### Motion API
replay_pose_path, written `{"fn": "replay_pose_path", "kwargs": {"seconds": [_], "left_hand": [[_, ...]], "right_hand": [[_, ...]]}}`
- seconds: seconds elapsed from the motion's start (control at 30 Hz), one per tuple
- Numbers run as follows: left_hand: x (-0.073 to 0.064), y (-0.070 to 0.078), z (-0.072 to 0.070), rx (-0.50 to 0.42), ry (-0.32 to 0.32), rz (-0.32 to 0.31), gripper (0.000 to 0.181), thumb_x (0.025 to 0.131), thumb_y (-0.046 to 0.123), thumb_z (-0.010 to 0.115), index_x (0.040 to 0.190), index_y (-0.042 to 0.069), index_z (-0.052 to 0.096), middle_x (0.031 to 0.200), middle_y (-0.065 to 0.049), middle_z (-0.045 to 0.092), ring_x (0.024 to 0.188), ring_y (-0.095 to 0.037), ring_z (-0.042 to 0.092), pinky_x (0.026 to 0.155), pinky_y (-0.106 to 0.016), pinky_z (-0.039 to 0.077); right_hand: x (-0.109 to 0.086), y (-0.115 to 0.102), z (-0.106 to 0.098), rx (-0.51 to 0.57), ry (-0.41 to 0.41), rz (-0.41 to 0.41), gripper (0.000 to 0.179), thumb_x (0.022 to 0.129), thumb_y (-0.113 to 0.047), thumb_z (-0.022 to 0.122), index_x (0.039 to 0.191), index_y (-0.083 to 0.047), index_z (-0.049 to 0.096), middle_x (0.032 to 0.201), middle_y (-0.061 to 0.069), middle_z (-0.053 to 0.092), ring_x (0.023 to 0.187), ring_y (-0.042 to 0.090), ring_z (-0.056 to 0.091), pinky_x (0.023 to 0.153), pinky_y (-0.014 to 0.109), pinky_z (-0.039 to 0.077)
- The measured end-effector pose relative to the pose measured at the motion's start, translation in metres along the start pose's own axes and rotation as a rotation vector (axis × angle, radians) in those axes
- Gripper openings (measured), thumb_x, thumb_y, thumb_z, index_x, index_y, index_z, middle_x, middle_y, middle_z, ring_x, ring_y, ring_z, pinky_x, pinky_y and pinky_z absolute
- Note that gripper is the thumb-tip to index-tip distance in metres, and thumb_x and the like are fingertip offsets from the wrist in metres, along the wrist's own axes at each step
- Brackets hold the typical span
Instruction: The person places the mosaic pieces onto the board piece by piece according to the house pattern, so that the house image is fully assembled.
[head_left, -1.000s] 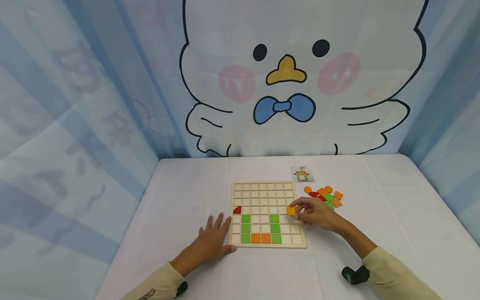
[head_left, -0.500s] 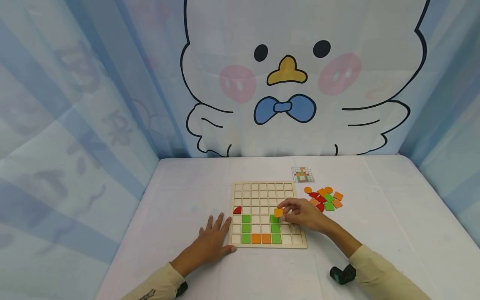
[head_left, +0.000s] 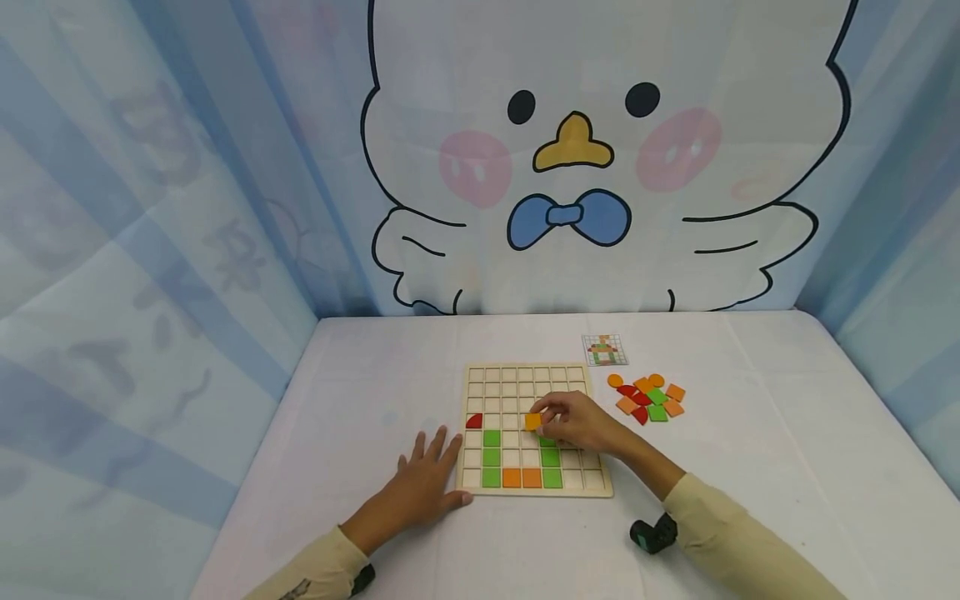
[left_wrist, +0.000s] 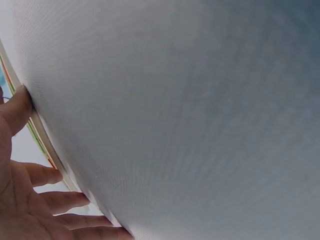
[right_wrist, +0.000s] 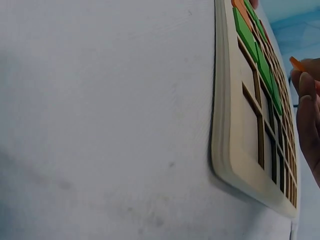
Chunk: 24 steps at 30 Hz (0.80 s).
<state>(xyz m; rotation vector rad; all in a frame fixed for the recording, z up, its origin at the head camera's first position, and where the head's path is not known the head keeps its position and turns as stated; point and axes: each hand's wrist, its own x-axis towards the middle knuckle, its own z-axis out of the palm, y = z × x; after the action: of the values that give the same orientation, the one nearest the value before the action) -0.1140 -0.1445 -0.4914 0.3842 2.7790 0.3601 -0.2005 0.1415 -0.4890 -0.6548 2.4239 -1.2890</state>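
A wooden grid board [head_left: 592, 490] lies on the table with green squares [head_left: 491, 457] in two columns, orange squares [head_left: 512, 477] between them in the bottom row, and a red quarter-circle piece [head_left: 475, 422] at its left. My right hand [head_left: 577, 421] pinches an orange square tile [head_left: 533, 422] between thumb and fingers above the middle of the board; the right wrist view shows this tile [right_wrist: 297, 64] raised over the grid. My left hand [head_left: 426, 482] lies with fingers spread at the board's lower left edge, its thumb touching the corner; the left wrist view shows its fingers [left_wrist: 65, 201] straight.
Right of the board lies a loose pile of orange, red and green pieces [head_left: 657, 397]. A small pattern card [head_left: 604, 350] lies behind it. A dark wrist device [head_left: 654, 533] sits by the right sleeve. A printed curtain [head_left: 570, 275] stands behind the white table [head_left: 360, 375].
My right hand has carried the orange square tile leftward across the board, from its right edge to above the middle. The left hand has stayed in place.
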Motion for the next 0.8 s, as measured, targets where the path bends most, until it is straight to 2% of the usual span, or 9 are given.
{"fn": "replay_pose_path", "kwargs": {"seconds": [0.57, 0.7, 0.8], "left_hand": [[0.001, 0.000, 0.000, 0.005, -0.011, -0.014, 0.090, 0.084, 0.057, 0.067, 0.154, 0.014, 0.031, 0.161, -0.019, 0.022, 0.145, -0.052, 0.019, 0.101, -0.073, 0.031], [0.000, 0.001, -0.002, 0.001, -0.010, -0.007, 0.089, 0.085, 0.056, 0.067, 0.154, 0.013, 0.031, 0.161, -0.020, 0.023, 0.144, -0.052, 0.020, 0.100, -0.074, 0.031], [0.000, 0.001, -0.002, -0.001, -0.013, -0.006, 0.089, 0.085, 0.057, 0.067, 0.154, 0.013, 0.031, 0.161, -0.020, 0.022, 0.145, -0.052, 0.019, 0.101, -0.074, 0.031]], "right_hand": [[0.035, -0.017, 0.021, -0.054, -0.050, 0.009, 0.024, 0.088, -0.013, 0.071, 0.112, -0.007, 0.068, 0.088, 0.000, 0.067, 0.070, 0.010, 0.058, 0.062, 0.023, 0.050], [0.040, -0.016, 0.023, -0.067, -0.063, -0.009, 0.024, 0.089, -0.012, 0.070, 0.112, -0.005, 0.068, 0.084, 0.000, 0.067, 0.062, 0.010, 0.058, 0.059, 0.024, 0.050], [0.043, -0.017, 0.023, -0.108, -0.057, -0.028, 0.023, 0.089, -0.014, 0.071, 0.111, -0.006, 0.069, 0.082, -0.002, 0.066, 0.065, 0.008, 0.057, 0.063, 0.023, 0.049]]}}
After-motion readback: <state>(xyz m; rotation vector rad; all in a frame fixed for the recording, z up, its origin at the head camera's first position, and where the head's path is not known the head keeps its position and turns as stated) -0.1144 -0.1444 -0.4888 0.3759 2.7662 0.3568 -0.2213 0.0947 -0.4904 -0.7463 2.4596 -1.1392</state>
